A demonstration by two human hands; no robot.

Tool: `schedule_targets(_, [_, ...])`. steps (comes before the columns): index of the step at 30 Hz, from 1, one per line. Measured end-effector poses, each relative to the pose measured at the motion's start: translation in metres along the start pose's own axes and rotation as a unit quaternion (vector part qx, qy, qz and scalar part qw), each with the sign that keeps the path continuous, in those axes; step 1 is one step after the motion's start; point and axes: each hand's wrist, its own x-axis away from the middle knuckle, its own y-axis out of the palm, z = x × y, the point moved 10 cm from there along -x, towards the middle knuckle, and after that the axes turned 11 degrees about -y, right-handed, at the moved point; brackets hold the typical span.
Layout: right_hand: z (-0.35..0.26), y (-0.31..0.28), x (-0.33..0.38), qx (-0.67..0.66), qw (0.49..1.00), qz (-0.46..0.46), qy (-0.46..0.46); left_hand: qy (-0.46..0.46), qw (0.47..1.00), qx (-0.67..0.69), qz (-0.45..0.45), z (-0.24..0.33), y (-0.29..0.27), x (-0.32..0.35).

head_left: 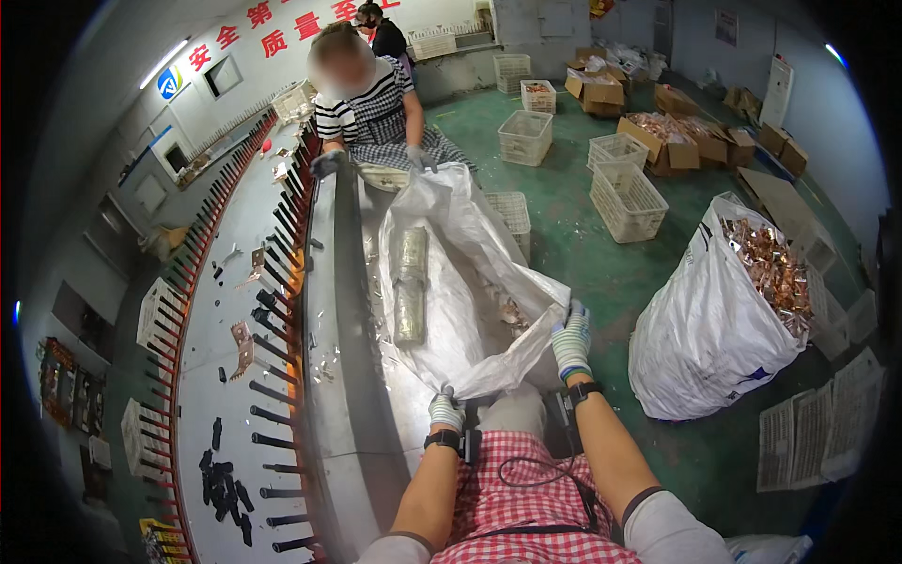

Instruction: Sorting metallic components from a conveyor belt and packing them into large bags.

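- The white woven sack (pixel 442 282) lies stretched lengthwise along the metal trough (pixel 343 376) beside the worktop (pixel 211 357), its near mouth held by the person, its far end by a co-worker (pixel 371 103) in a striped top.
- The left hand (pixel 445 411) grips the lower-left edge of the mouth, gloved fingers clamped on the fabric; the right hand (pixel 571 338) pinches the upper-right edge, fingers closed on the rim.
- Inside, a pale cylindrical bundle (pixel 410 287) rests mid-length, with a few copper-coloured scraps (pixel 512 315) nearer the mouth.
- To handle this well, I judge both grips should stay high and evenly tensioned; slack on one side could let the contents slide out.
- A full sack of copper pieces (pixel 723 310) stands well apart on the green floor (pixel 583 254); the movement should be kept clear of it.
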Motion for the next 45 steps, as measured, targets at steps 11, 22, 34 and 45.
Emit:
schedule_targets(11, [0.069,0.027,0.003,-0.159,0.966,-0.079,0.187,-0.204,0.963,0.156,-0.079,-0.042,0.024,-0.006])
schedule_targets(22, [0.018,-0.023,-0.044,-0.025,0.986,-0.1,-0.13,-0.218,0.931,0.171,-0.239,-0.073,0.071,0.025])
schedule_targets(34, [0.144,0.088,-0.02,-0.536,0.759,-0.303,0.214,0.401,0.863,-0.279,0.132,0.077,0.025,0.162])
schedule_targets(45, [0.105,0.075,0.007,-0.517,0.778,-0.215,0.286,0.544,0.68,-0.126,0.476,0.201,-0.156,0.429])
